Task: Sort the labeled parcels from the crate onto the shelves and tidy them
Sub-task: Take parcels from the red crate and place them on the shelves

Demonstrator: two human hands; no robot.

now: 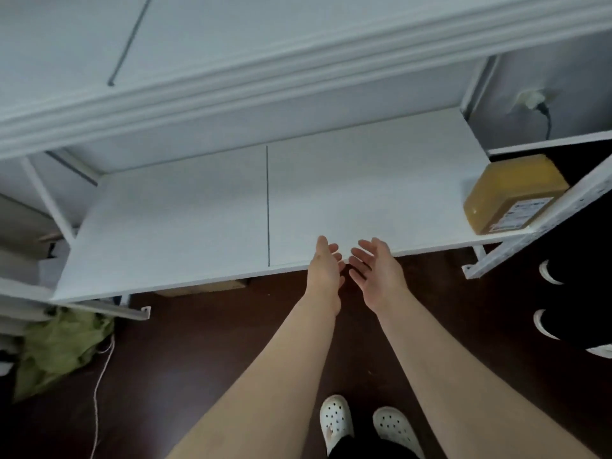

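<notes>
My left hand [326, 266] and right hand [374, 270] hover empty, fingers loose; sweeping right carelessly could knock the labeled parcel [510, 190] off.

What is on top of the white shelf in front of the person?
One yellow-taped labelled parcel sits at the right end of the shelf. A slanted rail covers its near right edge, so that part is unseen.
</notes>
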